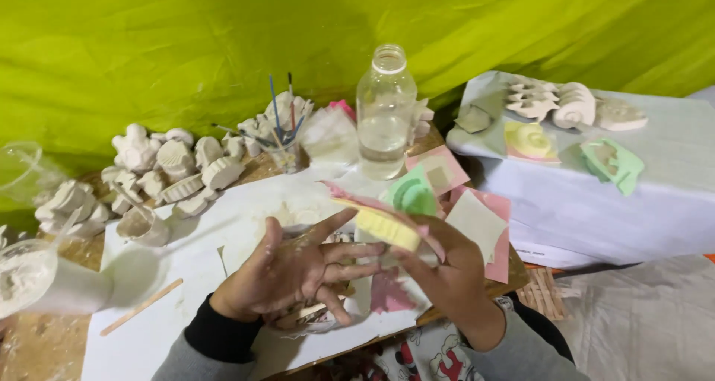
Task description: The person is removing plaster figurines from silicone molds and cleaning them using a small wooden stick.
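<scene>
- Right hand (447, 265) pinches a yellow mould (378, 225) with a pink one behind it, above the counter (186, 291); likely light, flexible rubber.
- Left hand (294, 269) has fingers (350, 251) spread wide, supporting its underside.
- Best gripped by its edges; plaster dust may make it slippery.

A creased lime-green cloth (186, 46) hangs as backdrop behind a wooden bench (37, 344). To the right stands a white-draped box (640, 195); grey sheeting (640, 321) covers the floor.
</scene>
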